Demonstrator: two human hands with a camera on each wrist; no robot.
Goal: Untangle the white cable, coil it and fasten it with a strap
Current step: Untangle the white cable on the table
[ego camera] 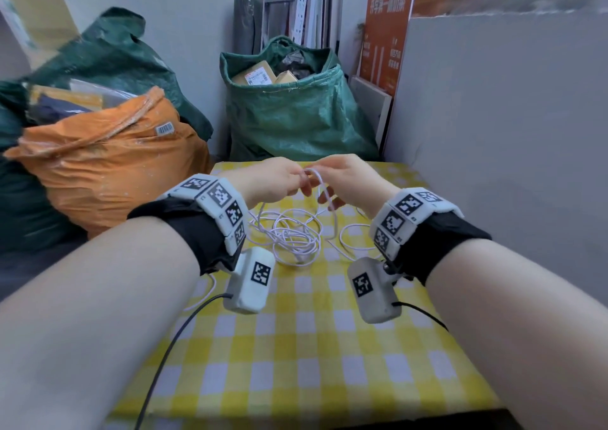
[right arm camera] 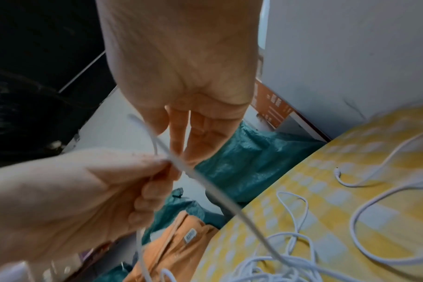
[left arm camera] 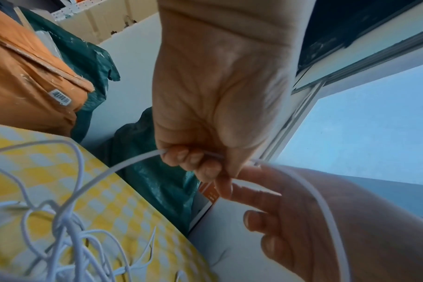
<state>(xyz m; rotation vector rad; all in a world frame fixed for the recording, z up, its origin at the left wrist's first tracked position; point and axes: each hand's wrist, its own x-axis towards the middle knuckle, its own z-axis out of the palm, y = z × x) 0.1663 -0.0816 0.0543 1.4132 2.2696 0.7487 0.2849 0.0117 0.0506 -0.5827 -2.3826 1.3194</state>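
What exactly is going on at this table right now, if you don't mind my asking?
A person is sorting out a white cable. The left hand pinches a lifted stretch of it, and the right hand meets it at the same strand. Most of the cable lies in a tangled heap on the yellow checked tablecloth; nothing is coiled yet.

Head view looks down over the table [ego camera: 296, 347]; both close wrist views share its cloth.

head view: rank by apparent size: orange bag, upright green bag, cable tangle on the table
1. orange bag
2. green bag, close to the orange one and farther from the camera, so that order is unsure
3. cable tangle, clearly smallest
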